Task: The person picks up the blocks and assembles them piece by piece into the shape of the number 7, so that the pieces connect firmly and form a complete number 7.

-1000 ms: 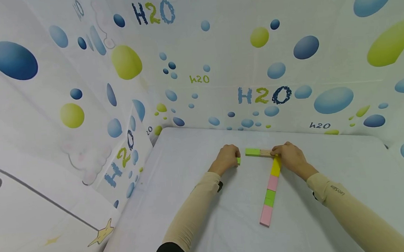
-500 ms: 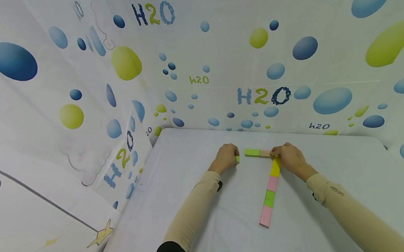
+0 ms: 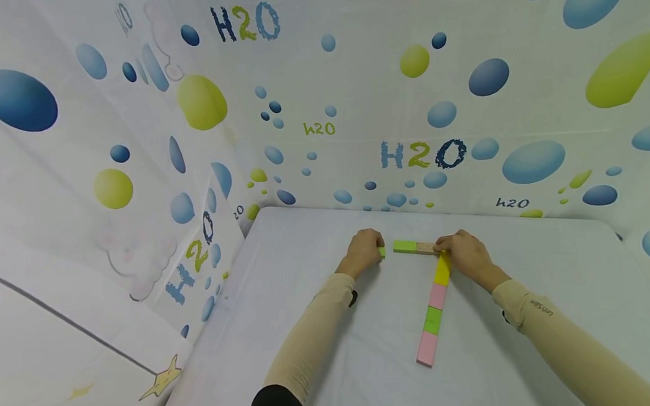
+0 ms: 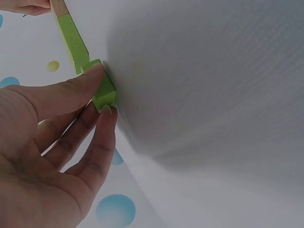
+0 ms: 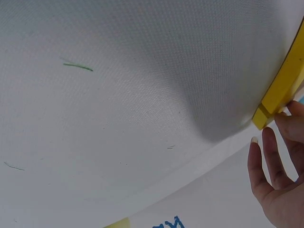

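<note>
My left hand [image 3: 363,250] pinches a green wooden block [image 4: 105,92] between thumb and fingers, on or just above the white table. To its right, a short gap away in the head view, another green block [image 3: 404,246] lies end to end with a plain wood block [image 3: 426,248]. My right hand [image 3: 464,253] is at the corner where this row meets a column of blocks. In the right wrist view its thumb and forefinger hold the end of a yellow block [image 5: 285,78], beside a second yellow piece [image 5: 262,117]. The fingers partly hide that corner.
Toward me, the column continues with a pink block [image 3: 437,297], a green one [image 3: 433,320] and another pink one [image 3: 426,349]. White cloth covers the table [image 3: 305,241]. A printed curtain [image 3: 351,89] stands behind it and along the left side.
My left hand has shifted slightly away from me with its green block, more nearly in line with the row. The right hand stays at the corner.
</note>
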Action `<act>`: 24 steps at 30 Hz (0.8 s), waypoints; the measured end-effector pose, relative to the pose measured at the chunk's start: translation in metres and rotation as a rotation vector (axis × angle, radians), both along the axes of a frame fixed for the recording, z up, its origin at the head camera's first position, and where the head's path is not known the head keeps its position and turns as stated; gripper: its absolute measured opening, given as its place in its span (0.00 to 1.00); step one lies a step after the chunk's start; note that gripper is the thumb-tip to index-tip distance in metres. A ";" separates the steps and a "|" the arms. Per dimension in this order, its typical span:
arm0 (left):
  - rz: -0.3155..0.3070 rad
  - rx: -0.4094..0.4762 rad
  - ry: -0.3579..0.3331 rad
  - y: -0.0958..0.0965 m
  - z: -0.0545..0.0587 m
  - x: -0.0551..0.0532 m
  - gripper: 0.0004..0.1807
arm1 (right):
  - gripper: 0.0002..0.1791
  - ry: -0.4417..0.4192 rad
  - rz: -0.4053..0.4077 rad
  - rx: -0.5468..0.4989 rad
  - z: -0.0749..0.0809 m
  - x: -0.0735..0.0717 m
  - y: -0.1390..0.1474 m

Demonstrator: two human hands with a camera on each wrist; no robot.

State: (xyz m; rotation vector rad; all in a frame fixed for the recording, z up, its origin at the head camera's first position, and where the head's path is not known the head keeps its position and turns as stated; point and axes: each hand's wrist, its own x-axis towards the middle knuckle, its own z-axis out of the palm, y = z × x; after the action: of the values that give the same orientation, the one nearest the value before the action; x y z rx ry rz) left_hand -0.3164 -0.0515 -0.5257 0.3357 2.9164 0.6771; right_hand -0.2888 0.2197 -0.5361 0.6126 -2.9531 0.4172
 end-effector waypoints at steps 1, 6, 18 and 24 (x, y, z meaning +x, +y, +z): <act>-0.001 0.002 0.004 0.000 -0.001 -0.001 0.16 | 0.13 -0.002 -0.001 -0.001 0.000 0.000 0.000; 0.009 -0.008 0.012 0.001 -0.005 -0.005 0.17 | 0.12 -0.009 -0.003 -0.002 0.000 0.000 0.000; 0.000 0.008 0.016 0.004 -0.002 -0.008 0.17 | 0.12 -0.006 -0.005 -0.011 0.000 0.000 -0.001; -0.009 0.004 0.023 0.007 -0.002 -0.009 0.17 | 0.12 -0.011 -0.001 -0.011 0.001 0.000 0.001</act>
State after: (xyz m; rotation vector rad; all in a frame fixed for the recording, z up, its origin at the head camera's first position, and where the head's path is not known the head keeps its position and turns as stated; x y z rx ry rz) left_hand -0.3255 -0.0448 -0.5275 0.3595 2.9341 0.6827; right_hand -0.2891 0.2208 -0.5349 0.6090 -2.9593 0.4384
